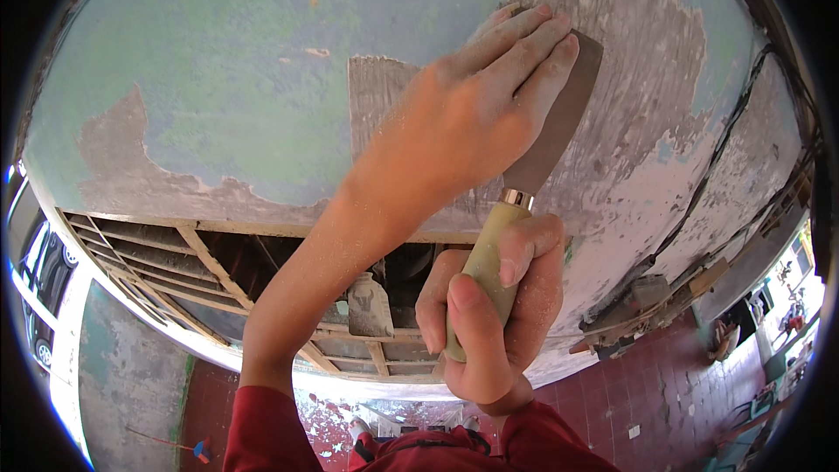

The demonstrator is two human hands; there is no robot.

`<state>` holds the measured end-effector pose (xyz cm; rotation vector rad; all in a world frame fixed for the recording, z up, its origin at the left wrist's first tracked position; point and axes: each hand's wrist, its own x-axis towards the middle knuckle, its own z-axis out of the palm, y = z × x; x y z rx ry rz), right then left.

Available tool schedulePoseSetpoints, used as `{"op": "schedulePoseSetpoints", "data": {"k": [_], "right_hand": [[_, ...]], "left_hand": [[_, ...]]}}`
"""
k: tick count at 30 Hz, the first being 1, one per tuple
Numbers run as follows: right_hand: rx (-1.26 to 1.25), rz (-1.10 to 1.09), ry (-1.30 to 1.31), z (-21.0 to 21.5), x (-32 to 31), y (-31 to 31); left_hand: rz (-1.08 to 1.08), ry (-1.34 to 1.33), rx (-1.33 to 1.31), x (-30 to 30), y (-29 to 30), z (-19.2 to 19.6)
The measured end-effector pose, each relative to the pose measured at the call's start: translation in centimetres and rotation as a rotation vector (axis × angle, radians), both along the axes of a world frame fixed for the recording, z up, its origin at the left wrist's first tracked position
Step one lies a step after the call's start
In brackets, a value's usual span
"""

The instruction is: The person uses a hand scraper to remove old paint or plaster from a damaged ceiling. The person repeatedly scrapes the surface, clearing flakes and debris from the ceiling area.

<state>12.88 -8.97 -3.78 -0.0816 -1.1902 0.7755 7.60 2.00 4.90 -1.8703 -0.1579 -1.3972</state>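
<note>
A putty knife with a broad grey blade [559, 122], a shiny metal collar and a pale green handle [486, 267] lies at a slant against the wall. My right hand [502, 315] is closed around the handle, the thumb up along it. Across the upper blade, my left hand [489, 96] lies with its fingers stretched out; dust whitens them, and its thumb is hidden. The wall's blue-green paint [253, 61] has a ragged edge around a bare grey-brown patch [634, 44], where the blade rests.
Below the painted surface runs a slatted wooden opening [201, 267] with dark gaps. Black cable [730, 135] trails down the right side, above a ledge with wood pieces [642, 301]. Far below is a red tiled floor [655, 393]; a car [39, 297] stands outside at left.
</note>
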Motion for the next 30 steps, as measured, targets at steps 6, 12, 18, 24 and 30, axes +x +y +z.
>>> {"op": "schedulePoseSetpoints", "data": {"k": [6, 12, 18, 24, 30], "right_hand": [[-0.126, -0.081, -0.096, -0.5, 0.3, -1.3], [-0.009, 0.057, -0.004, 0.3, 0.7, -0.2], [-0.100, -0.089, -0.071, -0.5, 0.5, -1.1], [0.033, 0.036, -0.013, 0.8, 0.9, 0.1], [-0.105, -0.014, -0.088, -0.7, 0.7, -1.3]], "left_hand": [[0.016, 0.018, 0.009, 0.1, 0.0, -0.9], [0.008, 0.010, 0.069, 0.4, 0.4, 0.7], [0.003, -0.008, 0.054, 0.7, 0.7, -1.1], [0.001, -0.010, 0.061, 0.7, 0.4, 0.9], [0.045, 0.016, -0.006, 0.0, 0.0, -1.2]]}}
